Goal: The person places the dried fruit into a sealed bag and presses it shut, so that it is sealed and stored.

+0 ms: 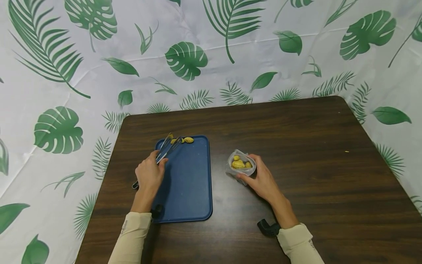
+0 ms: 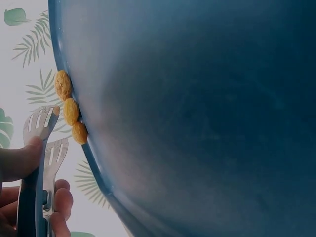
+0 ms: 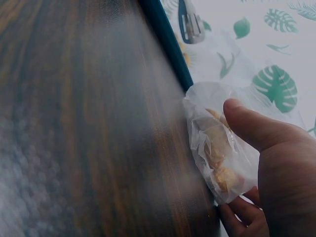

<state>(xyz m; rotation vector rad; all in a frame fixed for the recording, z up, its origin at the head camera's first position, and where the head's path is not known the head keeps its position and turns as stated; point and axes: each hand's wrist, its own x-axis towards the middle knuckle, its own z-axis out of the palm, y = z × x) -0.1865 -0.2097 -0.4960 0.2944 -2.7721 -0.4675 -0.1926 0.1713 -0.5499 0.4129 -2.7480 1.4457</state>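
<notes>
Head view: left hand (image 1: 149, 175), back upward, grips tongs (image 1: 170, 149).

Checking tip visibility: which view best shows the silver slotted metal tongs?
Left wrist: the tongs show both tips large and close. Head shows them smaller, partly covered by the left hand; right wrist catches only their end.
</notes>
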